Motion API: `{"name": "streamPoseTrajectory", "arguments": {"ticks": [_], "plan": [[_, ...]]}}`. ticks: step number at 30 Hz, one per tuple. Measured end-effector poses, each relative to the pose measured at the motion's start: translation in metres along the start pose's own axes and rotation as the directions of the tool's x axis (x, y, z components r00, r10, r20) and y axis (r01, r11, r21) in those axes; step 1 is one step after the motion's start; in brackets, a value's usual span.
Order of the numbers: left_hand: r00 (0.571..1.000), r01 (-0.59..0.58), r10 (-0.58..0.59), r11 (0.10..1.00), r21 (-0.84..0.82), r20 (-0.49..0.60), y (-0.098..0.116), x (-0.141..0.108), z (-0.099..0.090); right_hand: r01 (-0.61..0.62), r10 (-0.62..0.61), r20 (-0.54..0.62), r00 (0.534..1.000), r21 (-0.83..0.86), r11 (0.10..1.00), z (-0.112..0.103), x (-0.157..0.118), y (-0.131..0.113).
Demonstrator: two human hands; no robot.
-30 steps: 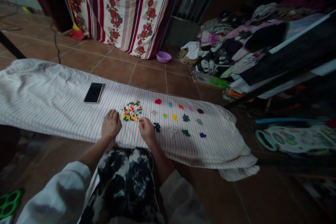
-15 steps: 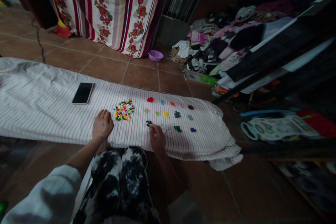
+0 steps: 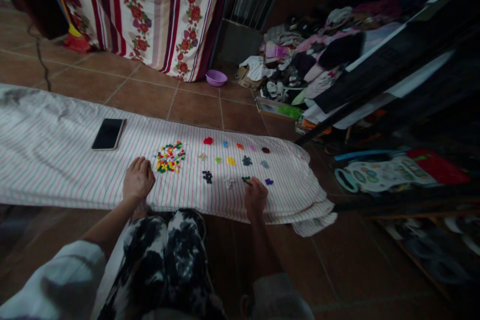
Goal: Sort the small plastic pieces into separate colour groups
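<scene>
My left hand (image 3: 138,178) rests on the striped cloth (image 3: 71,170) with its fingers curled in; anything inside them is hidden. Just right of it lies a mixed pile of small coloured pieces (image 3: 170,157). My right hand (image 3: 257,195) is pinched at the dark green pieces (image 3: 245,179), partly covering them; what its fingertips hold is too small to name. Around it sit sorted little heaps: white pieces (image 3: 229,183), black pieces (image 3: 207,176), purple pieces (image 3: 269,181), dark grey pieces (image 3: 246,160) and yellow pieces (image 3: 231,161).
A phone (image 3: 108,134) lies on the cloth to the left. Red pieces (image 3: 208,140) and dark brown pieces (image 3: 265,150) are in the far row. Beyond, on the tiled floor, stand a purple basin (image 3: 216,78) and a heap of clothes (image 3: 296,55).
My right hand has moved right, from the black pieces to the dark green ones. The black heap now shows fully. My left hand stays beside the mixed pile; the view has shifted slightly.
</scene>
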State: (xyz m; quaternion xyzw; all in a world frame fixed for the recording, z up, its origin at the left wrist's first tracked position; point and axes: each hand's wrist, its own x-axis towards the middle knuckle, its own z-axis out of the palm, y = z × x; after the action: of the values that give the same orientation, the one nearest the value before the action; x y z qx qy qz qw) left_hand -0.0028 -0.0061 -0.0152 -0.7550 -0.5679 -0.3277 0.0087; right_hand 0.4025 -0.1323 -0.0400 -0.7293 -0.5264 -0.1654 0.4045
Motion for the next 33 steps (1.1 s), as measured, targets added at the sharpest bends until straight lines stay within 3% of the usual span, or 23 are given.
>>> {"name": "streamPoseTrajectory", "arguments": {"ticks": [7, 14, 23, 33], "plan": [[1.0, -0.021, 0.022, 0.998, 0.055, -0.014, -0.001, 0.001, -0.001, -0.049, 0.046, 0.053, 0.998, 0.053, 0.997, 0.003, 0.0, 0.001], [0.999, -0.024, 0.025, 0.999, 0.036, -0.028, 0.0, 0.001, -0.001, 0.07, -0.076, 0.127, 0.989, 0.053, 0.996, 0.007, 0.011, -0.004], [1.0, -0.001, 0.001, 1.0, -0.006, -0.022, -0.001, 0.001, 0.0, 0.109, -0.116, 0.208, 0.971, 0.044, 0.993, 0.008, 0.016, -0.007], [1.0, -0.027, 0.028, 0.998, 0.058, -0.012, -0.003, 0.0, 0.001, 0.044, -0.051, 0.176, 0.983, 0.047, 0.998, 0.006, 0.016, -0.01]]}}
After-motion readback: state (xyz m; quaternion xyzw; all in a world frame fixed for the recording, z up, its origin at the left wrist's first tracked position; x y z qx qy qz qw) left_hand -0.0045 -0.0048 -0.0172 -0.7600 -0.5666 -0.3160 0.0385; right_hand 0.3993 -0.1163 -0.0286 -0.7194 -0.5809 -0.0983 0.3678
